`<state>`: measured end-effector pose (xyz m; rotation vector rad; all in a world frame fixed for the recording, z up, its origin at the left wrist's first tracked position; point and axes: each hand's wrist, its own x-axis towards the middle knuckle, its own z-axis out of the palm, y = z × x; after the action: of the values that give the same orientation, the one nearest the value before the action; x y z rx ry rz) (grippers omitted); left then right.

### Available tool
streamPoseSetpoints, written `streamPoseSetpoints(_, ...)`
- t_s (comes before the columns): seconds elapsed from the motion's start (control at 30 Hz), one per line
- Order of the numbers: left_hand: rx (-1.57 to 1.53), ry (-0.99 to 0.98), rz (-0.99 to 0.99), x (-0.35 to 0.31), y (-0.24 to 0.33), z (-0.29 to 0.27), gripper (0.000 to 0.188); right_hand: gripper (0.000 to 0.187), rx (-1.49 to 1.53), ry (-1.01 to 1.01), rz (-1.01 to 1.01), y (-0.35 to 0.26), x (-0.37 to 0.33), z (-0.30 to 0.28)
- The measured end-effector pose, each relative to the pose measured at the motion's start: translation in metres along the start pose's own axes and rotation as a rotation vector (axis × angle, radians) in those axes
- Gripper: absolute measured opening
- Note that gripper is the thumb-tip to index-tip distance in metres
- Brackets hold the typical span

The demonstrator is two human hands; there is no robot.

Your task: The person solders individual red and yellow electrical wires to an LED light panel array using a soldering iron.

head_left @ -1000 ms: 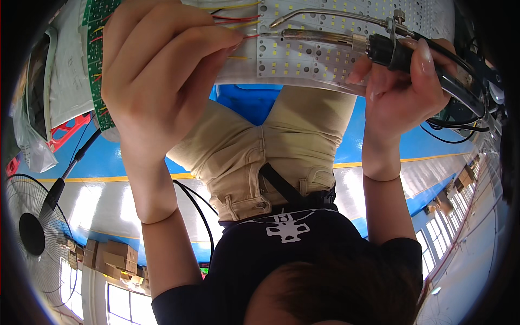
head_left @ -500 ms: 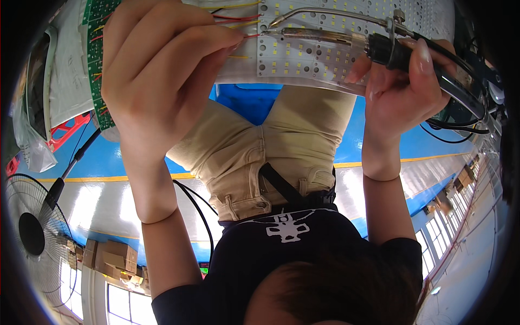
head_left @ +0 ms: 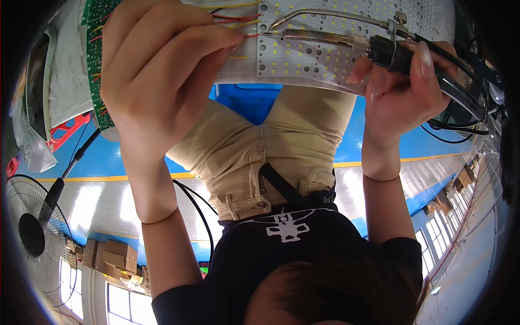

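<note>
My right hand (head_left: pixel 406 81) is closed round the black handle of a soldering iron (head_left: pixel 319 37). A thin curved metal tube (head_left: pixel 336 14) is clamped along the iron, its end close to the tip. The tip meets the left edge of a white LED board (head_left: pixel 295 59) dotted with small yellow LEDs. My left hand (head_left: pixel 162 65) pinches a red wire (head_left: pixel 251 36), whose end lies at the iron's tip on the board edge. Other red and yellow wires (head_left: pixel 238 18) run beside it to the same edge. Left of my hand stands a green circuit board (head_left: pixel 95 70) with short wires.
A black cable (head_left: pixel 466 122) hangs in loops at the right. At the lower left is a black fan (head_left: pixel 32 233). Clear plastic wrapping (head_left: pixel 38 154) and a red plastic piece (head_left: pixel 70 131) are at the left. Something blue (head_left: pixel 246 100) sits beneath the work surface.
Almost nothing differs. The iron in my right hand has shifted very slightly; the left hand keeps its pinch on the red wire.
</note>
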<state>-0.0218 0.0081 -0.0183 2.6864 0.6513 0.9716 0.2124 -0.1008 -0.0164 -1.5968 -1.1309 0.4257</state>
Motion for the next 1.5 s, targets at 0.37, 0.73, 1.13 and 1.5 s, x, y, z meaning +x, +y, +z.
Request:
streamPoseSetpoints(0.37,0.050,0.012,-0.014,-0.004,0.000,-0.004,0.027,0.021,0.481,0.118,0.273,-0.013,0.006,0.009)
streamPoseSetpoints(0.73,0.279,0.141,-0.267,-0.042,-0.017,-0.070,0.022,0.031,0.505,0.078,0.248,-0.001,0.009,0.000)
streamPoseSetpoints(1.13,0.393,-0.041,-0.250,-0.037,-0.017,-0.079,0.022,0.017,0.408,0.096,0.079,0.017,0.005,0.009)
streamPoseSetpoints(1.5,0.353,-0.055,-0.252,-0.033,-0.017,-0.072,0.021,0.018,0.553,0.135,0.189,0.009,0.007,0.010)
